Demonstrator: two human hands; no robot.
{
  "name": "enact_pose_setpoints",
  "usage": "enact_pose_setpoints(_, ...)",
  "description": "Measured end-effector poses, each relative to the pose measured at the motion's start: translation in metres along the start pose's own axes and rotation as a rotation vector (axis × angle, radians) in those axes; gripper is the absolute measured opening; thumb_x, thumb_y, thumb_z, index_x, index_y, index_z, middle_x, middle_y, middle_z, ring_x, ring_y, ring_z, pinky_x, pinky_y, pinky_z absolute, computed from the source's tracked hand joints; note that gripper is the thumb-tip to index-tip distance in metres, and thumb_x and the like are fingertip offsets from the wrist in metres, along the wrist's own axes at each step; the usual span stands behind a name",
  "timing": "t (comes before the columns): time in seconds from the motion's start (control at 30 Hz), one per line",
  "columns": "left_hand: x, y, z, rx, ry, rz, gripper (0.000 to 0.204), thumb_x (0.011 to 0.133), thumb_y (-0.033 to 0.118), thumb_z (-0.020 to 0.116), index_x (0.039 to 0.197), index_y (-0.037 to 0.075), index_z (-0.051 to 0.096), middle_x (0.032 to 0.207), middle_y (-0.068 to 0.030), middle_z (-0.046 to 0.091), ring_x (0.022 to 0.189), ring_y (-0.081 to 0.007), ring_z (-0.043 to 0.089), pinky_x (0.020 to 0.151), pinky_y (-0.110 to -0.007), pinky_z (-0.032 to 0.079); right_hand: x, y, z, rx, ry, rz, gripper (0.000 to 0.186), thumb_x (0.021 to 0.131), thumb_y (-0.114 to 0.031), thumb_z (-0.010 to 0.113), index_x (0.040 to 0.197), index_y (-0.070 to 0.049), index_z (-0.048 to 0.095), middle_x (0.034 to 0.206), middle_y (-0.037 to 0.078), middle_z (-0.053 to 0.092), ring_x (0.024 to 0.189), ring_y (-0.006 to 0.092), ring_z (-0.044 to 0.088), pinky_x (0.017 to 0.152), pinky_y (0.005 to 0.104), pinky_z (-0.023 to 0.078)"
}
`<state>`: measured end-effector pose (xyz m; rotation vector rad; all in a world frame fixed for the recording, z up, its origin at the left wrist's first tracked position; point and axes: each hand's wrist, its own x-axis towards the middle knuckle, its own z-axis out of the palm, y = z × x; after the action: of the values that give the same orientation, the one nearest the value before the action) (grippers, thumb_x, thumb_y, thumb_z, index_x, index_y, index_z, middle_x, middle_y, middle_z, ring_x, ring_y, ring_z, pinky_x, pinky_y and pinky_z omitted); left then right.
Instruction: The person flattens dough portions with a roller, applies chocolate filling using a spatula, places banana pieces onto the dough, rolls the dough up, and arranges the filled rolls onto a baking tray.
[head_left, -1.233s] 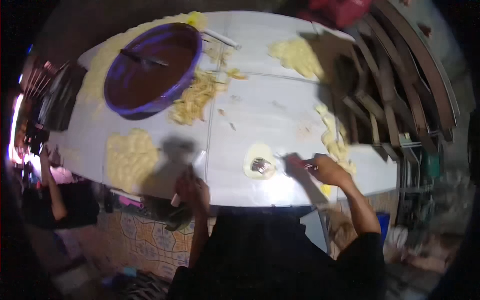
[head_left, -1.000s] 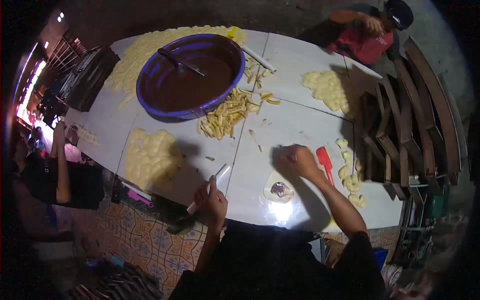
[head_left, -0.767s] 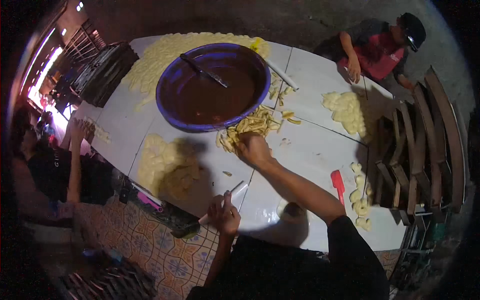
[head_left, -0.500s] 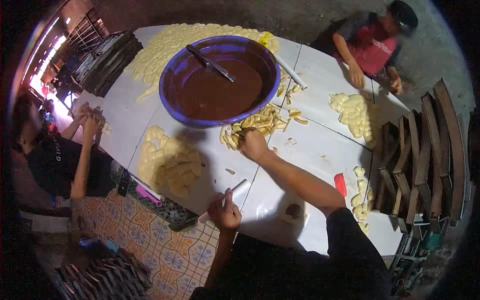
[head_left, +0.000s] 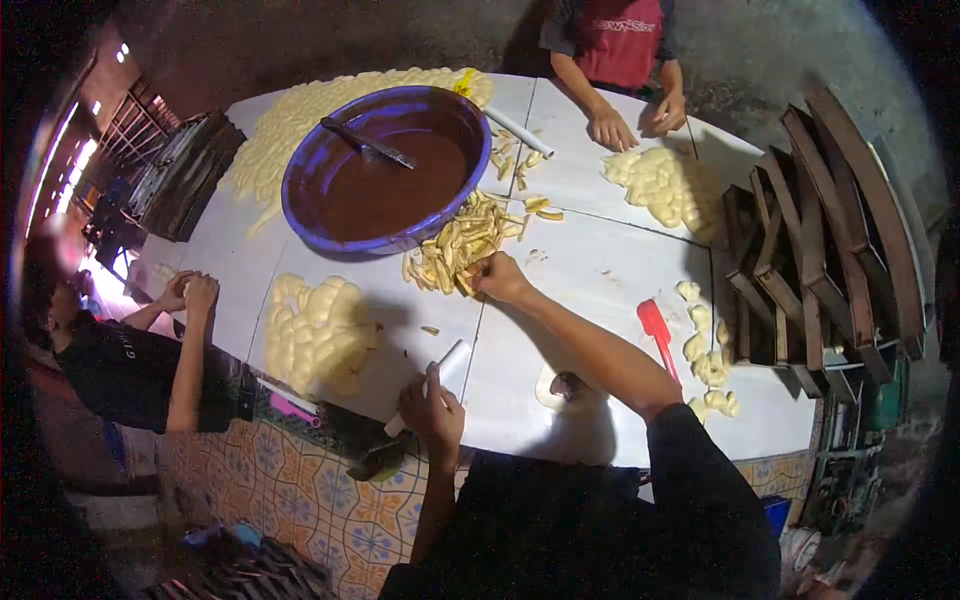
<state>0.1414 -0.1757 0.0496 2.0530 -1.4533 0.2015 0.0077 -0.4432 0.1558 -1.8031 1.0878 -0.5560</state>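
Note:
My left hand (head_left: 432, 410) is closed round a smooth white rolling pin (head_left: 455, 362) at the table's near edge. My right hand (head_left: 500, 279) reaches to the near right side of a heap of yellow-brown strips that look like banana slices (head_left: 440, 250). Its fingers are pinched on a slice, partly hidden by the hand. Behind the heap stands a big blue basin (head_left: 388, 243) of brown filling (head_left: 390, 195), with a dark-handled spatula (head_left: 370, 143) in it. Below my right forearm lies a flat dough round (head_left: 547, 390) with a dark brown dab (head_left: 568, 386) on it.
Dough balls sit in groups at left (head_left: 315, 335), far left (head_left: 300, 125) and right (head_left: 660, 185). A red scraper (head_left: 655, 325) lies near more dough pieces (head_left: 710, 368). Stacked metal trays (head_left: 800, 240) border the right. Two co-workers' hands (head_left: 610, 128) (head_left: 200, 292) rest over the table.
The whole view has shifted, and the table sits differently in it. My right hand has drawn back from within the heap to its near right edge. The left still grips the rolling pin.

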Motion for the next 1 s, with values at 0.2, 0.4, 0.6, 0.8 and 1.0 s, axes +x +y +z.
enact_pose_setpoints(0.2,0.016,0.019,0.002,-0.096,-0.024,0.023,0.047,0.085,0.007,0.064,0.132,0.012,0.062,0.111,-0.0189,0.062,0.108,-0.039,0.058,0.099,-0.056,0.042,-0.003,0.048,-0.013,0.346,-0.032,0.04,0.016,0.074,-0.018,0.07,0.072,-0.002,0.07,0.068,0.007,0.066,0.065,0.0148,0.061,0.063,0.0353,0.051)
enact_pose_setpoints(0.4,0.014,0.021,-0.019,0.023,-0.009,0.026,0.048,0.086,0.007,0.064,0.133,0.014,0.057,0.114,-0.0188,0.06,0.109,-0.0403,0.057,0.096,-0.056,0.042,-0.009,-0.027,-0.013,-0.195,0.059,-0.082,0.026,0.079,-0.021,0.069,0.088,0.003,0.073,0.085,0.027,0.071,0.078,0.0403,0.07,0.071,0.0463,0.054)
enact_pose_setpoints(0.6,0.008,0.015,-0.017,0.067,-0.049,0.019,0.051,0.086,0.011,0.066,0.136,0.015,0.057,0.122,-0.0188,0.059,0.116,-0.0411,0.055,0.101,-0.057,0.04,-0.076,-0.01,-0.041,-0.03,0.002,-0.225,0.023,0.08,-0.018,0.07,0.092,0.0,0.074,0.082,0.024,0.07,0.075,0.0375,0.069,0.071,0.0438,0.054)
enact_pose_setpoints(0.8,0.033,0.059,-0.035,-0.059,0.017,0.107,0.05,0.083,0.011,0.069,0.133,0.009,0.061,0.126,-0.0179,0.061,0.12,-0.0408,0.055,0.106,-0.055,0.038,-0.216,0.033,-0.063,-0.339,0.108,-0.269,0.029,0.079,-0.005,0.069,0.108,-0.006,0.074,0.1,0.017,0.069,0.099,0.0365,0.065,0.087,0.0437,0.055)
enact_pose_setpoints(1.0,0.05,0.143,-0.009,-0.563,-0.413,0.521,0.027,0.082,0.008,0.071,0.109,0.007,0.074,0.116,-0.0111,0.063,0.116,-0.032,0.055,0.1,-0.047,0.04,-0.237,0.066,-0.042,-0.347,0.197,-0.343,0.014,0.072,-0.008,0.073,0.084,0.0,0.07,0.091,0.014,0.068,0.09,0.0339,0.065,0.081,0.0423,0.055)
